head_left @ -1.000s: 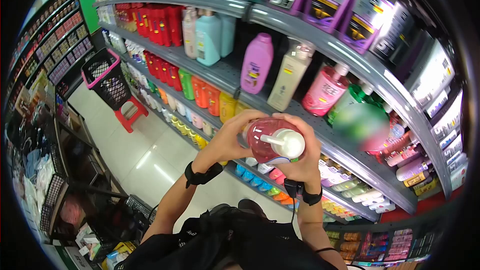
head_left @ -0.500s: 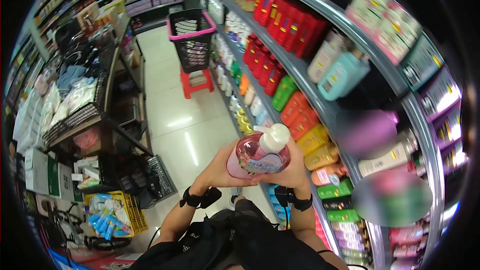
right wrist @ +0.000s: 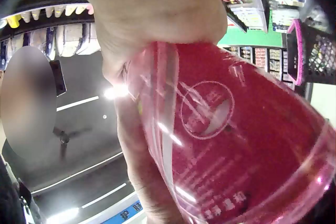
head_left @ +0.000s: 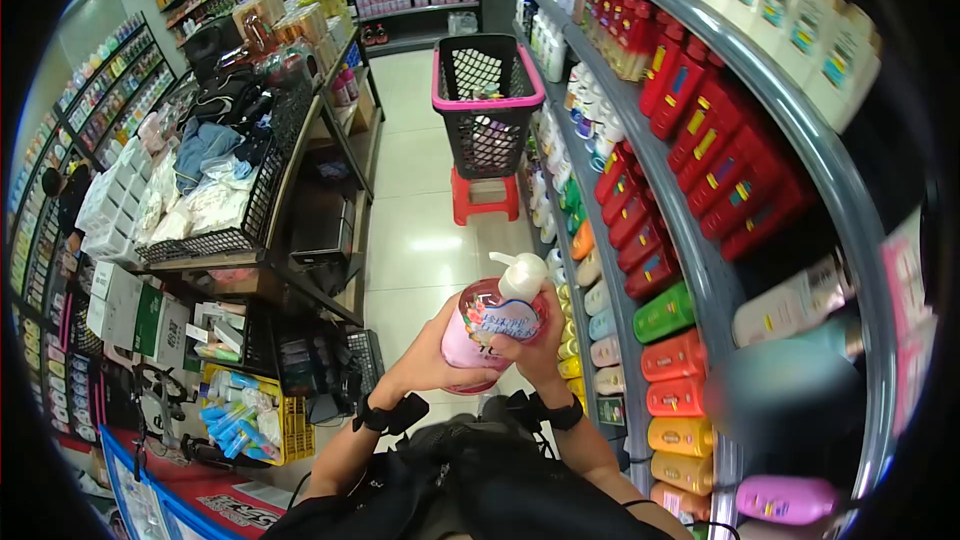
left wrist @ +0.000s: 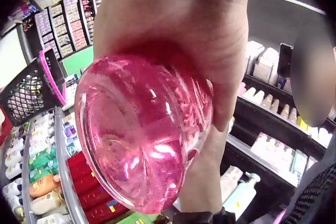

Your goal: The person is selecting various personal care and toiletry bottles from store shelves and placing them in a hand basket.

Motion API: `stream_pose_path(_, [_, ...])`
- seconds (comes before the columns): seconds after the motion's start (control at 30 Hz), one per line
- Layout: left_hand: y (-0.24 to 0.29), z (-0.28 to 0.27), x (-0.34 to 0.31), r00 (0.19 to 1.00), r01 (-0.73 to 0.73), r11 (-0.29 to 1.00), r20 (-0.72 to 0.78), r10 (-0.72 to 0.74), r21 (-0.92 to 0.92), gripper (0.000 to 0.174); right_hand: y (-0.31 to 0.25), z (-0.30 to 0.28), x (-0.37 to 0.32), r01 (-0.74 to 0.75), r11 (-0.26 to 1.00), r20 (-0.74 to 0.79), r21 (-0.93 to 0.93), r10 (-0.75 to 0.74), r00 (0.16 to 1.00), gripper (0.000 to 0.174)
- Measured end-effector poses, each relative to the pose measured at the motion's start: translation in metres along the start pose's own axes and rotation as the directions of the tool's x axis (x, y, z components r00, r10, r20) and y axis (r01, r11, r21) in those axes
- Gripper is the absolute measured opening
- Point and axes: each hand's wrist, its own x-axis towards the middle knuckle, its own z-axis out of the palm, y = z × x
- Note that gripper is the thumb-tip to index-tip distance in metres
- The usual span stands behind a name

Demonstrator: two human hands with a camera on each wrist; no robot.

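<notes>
A clear pump bottle of pink liquid (head_left: 470,340) with a white pump top (head_left: 523,277) is held in front of the body, tilted, its flowered label facing up. My left hand (head_left: 425,358) grips its left side low down, while my right hand (head_left: 540,352) grips the right side just below the pump. In the left wrist view the bottle's rounded base (left wrist: 142,134) faces the camera, with the left palm (left wrist: 173,19) behind it. The right wrist view shows the pink back of the bottle (right wrist: 236,129) under the right hand (right wrist: 152,14).
Ahead in the aisle a black shopping basket (head_left: 490,145) with a pink rim rests on a red stool (head_left: 485,198). Shelves of red bottles (head_left: 700,155) and other bottles line the right. On the left stand a clothes-laden table (head_left: 215,258) and a yellow crate (head_left: 297,430) of packages.
The view has swung left from the shelf to face along the aisle and the basket. Both hands still hold the pump bottle, which has turned so its label shows.
</notes>
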Motion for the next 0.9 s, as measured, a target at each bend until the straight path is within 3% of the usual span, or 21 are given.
stream_pose_path(0.3, [-0.032,-0.084,0.1,0.994,0.095,0.99,-0.044,-0.101,-0.108,0.098,0.077,-0.001,0.126,-0.063,0.998,0.072,-0.015,0.064,0.995,0.072])
stream_pose_path(0.53, [-0.084,-0.182,0.203,0.993,0.102,0.986,0.066,-0.094,-0.134,0.099,0.145,0.009,0.238,-0.056,0.991,0.002,-0.12,0.057,0.998,0.071])
stream_pose_path(0.63, [-0.086,-0.235,0.25,0.987,0.12,0.985,0.12,-0.105,-0.123,0.098,0.161,0.023,0.293,-0.03,0.977,-0.03,-0.213,0.024,0.999,0.072])
stream_pose_path(0.73, [-0.088,-0.287,0.295,0.985,0.021,0.999,0.174,-0.014,-0.035,0.095,0.18,0.041,0.347,-0.033,0.979,-0.091,-0.199,0.015,0.996,0.073])
stream_pose_path(0.9, [-0.107,-0.358,0.359,0.973,0.05,0.997,0.227,-0.037,-0.054,0.095,0.227,0.058,0.422,-0.049,0.962,-0.159,-0.269,0.006,0.987,0.072])
